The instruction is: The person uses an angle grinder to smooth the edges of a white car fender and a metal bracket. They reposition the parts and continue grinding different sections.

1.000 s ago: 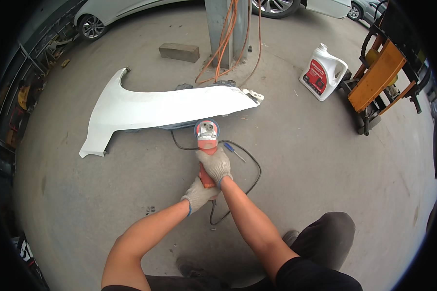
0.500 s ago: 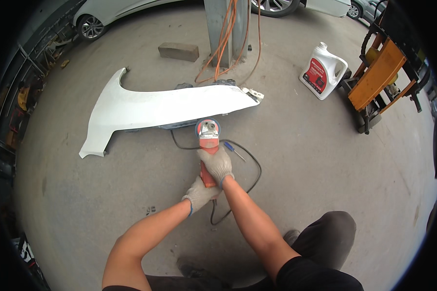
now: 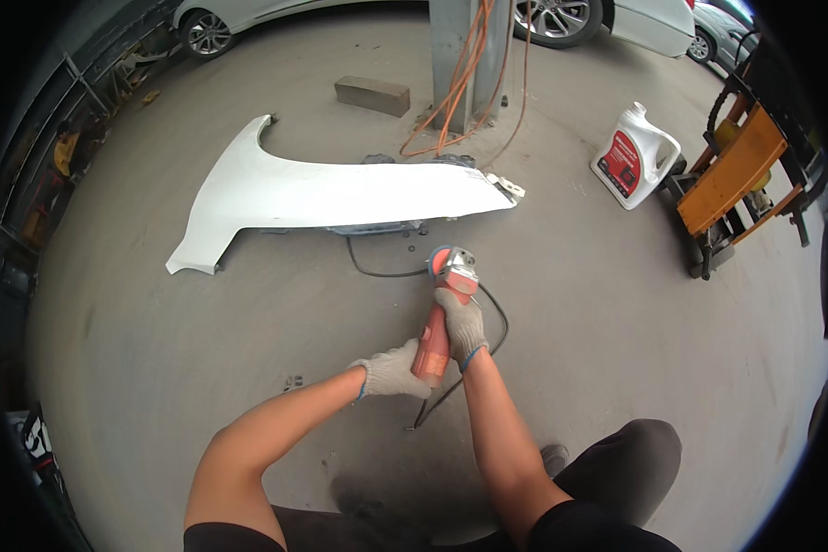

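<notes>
Both my hands, in pale knitted gloves, hold a red angle grinder (image 3: 438, 342) above the concrete floor. My left hand (image 3: 394, 370) grips the rear end of its body. Farther forward, my right hand (image 3: 464, 324) is wrapped round the body just behind the metal head. A disc with a blue rim and orange-red face (image 3: 440, 261) is tilted up toward the left. From the tool's rear a black cord (image 3: 451, 394) runs down and loops behind it. Beyond the grinder lies a white car fender (image 3: 331, 195), apart from the disc, resting on a dark support (image 3: 377, 229) mostly hidden beneath it.
A rectangular block (image 3: 373, 96) lies behind the fender. Orange cables (image 3: 465, 85) hang along a grey post (image 3: 443, 55). To the right stand a white jug with a red label (image 3: 631, 158) and an orange-and-black wheeled stand (image 3: 734, 170). White cars (image 3: 313, 7) are parked at the back.
The grinder has turned, its disc now tilting left and its body slanting. Both hands have moved right with it. The view has shifted, and the screwdriver on the floor is now hidden.
</notes>
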`<state>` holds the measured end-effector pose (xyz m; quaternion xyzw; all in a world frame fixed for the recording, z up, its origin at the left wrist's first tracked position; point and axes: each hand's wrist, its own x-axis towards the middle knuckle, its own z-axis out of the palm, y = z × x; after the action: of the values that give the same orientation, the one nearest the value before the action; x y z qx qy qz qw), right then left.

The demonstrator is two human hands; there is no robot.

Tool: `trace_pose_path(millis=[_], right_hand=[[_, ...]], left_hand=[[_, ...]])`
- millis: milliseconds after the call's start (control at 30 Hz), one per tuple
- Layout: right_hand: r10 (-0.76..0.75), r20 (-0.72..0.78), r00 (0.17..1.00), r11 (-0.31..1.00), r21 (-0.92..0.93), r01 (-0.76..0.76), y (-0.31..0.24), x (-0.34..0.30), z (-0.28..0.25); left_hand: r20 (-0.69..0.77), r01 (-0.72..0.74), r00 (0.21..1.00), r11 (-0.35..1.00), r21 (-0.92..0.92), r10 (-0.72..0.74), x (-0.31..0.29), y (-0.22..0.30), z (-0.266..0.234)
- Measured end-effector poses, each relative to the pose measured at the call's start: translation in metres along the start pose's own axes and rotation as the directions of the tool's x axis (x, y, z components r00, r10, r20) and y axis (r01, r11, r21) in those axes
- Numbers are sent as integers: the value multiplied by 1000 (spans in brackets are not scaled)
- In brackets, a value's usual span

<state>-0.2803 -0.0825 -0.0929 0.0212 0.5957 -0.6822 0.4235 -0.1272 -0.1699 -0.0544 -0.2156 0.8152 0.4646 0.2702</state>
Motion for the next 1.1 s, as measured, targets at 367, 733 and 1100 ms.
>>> trace_pose_path(millis=[367,733,1100], right_hand=[[33,33,999,984,173,-38,15,12,-30],[-13,148,989,916,399,-47,8,-16,-45],[-152,-227,962,959,-269,88,-13,29,-107]], left_hand=[[-26,-87,996,995,58,88,1,6,9],[-32,-109,993,779,-618,113,18,38,30],[-89,28,996,884,467,16,31,39,-49]])
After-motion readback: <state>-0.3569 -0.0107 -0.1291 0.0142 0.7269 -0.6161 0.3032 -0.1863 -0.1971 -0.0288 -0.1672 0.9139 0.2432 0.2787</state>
